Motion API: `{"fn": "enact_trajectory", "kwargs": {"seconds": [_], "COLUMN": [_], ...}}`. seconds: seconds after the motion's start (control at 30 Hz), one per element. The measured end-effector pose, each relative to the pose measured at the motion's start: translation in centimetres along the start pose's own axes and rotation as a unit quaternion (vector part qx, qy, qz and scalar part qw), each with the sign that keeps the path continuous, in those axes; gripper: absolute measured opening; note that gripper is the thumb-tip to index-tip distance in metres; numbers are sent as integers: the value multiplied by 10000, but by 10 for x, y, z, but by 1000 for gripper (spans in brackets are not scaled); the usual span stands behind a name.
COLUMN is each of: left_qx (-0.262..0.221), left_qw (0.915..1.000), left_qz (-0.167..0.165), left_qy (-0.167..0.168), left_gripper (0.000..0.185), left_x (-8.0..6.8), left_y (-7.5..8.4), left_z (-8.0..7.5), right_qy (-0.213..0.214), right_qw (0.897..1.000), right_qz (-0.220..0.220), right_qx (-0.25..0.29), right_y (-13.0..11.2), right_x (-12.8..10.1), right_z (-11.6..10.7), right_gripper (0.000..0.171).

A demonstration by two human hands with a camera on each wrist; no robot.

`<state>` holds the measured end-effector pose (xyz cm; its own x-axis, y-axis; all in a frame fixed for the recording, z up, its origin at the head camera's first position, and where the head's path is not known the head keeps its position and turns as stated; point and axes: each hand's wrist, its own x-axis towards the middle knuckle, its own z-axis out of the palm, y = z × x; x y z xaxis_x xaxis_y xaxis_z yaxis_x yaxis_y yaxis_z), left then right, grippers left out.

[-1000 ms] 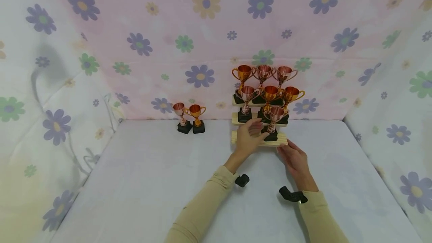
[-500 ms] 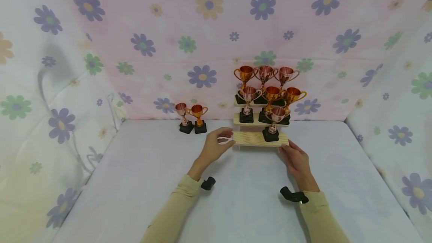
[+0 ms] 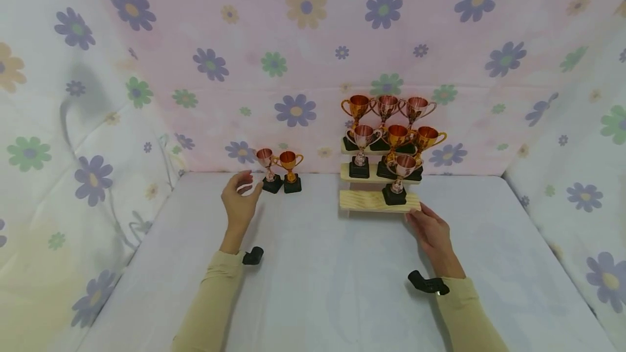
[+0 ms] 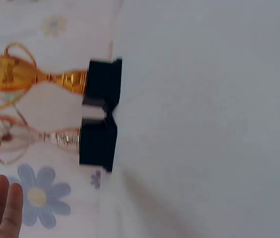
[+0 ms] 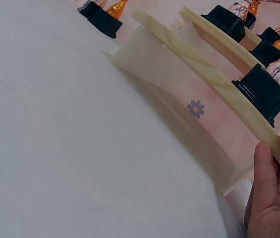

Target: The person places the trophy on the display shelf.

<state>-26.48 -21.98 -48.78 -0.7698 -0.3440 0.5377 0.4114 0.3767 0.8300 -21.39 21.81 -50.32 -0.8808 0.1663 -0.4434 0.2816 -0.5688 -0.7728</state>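
Observation:
My left hand (image 3: 238, 202), fingers parted and holding nothing, is just left of a rose-gold trophy cup (image 3: 264, 156) on the table. A gold trophy cup (image 3: 288, 161) stands right beside that one; both have black bases (image 4: 100, 82). At the right, my right hand (image 3: 432, 232) pinches the right end of the lowest shelf (image 3: 359, 200) of a three-tier wooden display stand. In the right wrist view the thumb lies over this shelf (image 5: 204, 74) and the fingers under it. One rose-gold trophy cup (image 3: 404, 164) stands on the lowest tier, right of its middle.
Three trophy cups stand on the middle shelf (image 3: 348, 173) and three on the top shelf (image 3: 345, 149). Clear side panels (image 5: 149, 54) carry the shelves. A flowered cloth (image 3: 313, 58) hangs behind the white table (image 3: 313, 265).
My left hand has left the lowest shelf and its rose-gold trophy cup, moving left to the two trophy cups on the table. My right hand stays at the shelf's right end.

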Motion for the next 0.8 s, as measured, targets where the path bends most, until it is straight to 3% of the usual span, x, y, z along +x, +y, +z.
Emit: {"fn": "enact_trajectory", "kwargs": {"seconds": [0.07,0.13,0.37,0.5,0.67,0.8], "left_qx": [-66,-126,-20,-215,-787,-1093], "left_qw": [9998,9992,9856,9743,9674,9687], "left_qz": [-167,-341,-732,-1087,-1544,-1611], "left_qy": [42,-158,-1526,-1963,-1848,-1538], "left_gripper": [47,56,86,89,84,75], "left_x": [9,17,46,54,55,54], "left_y": [-4,-6,-11,-11,-11,-11], "left_z": [-6,-10,-6,-1,3,6], "right_qy": [-26,-31,-22,15,46,33], "right_qw": [10000,10000,9998,9998,9999,9999], "right_qz": [-7,8,11,99,33,-22], "right_qx": [-1,-39,-174,-157,-157,-137], "right_y": [0,0,1,2,3,2], "right_x": [0,0,0,0,1,2], "right_z": [0,0,-2,-3,-2,-2], "right_gripper": [68,68,70,69,68,67]}}
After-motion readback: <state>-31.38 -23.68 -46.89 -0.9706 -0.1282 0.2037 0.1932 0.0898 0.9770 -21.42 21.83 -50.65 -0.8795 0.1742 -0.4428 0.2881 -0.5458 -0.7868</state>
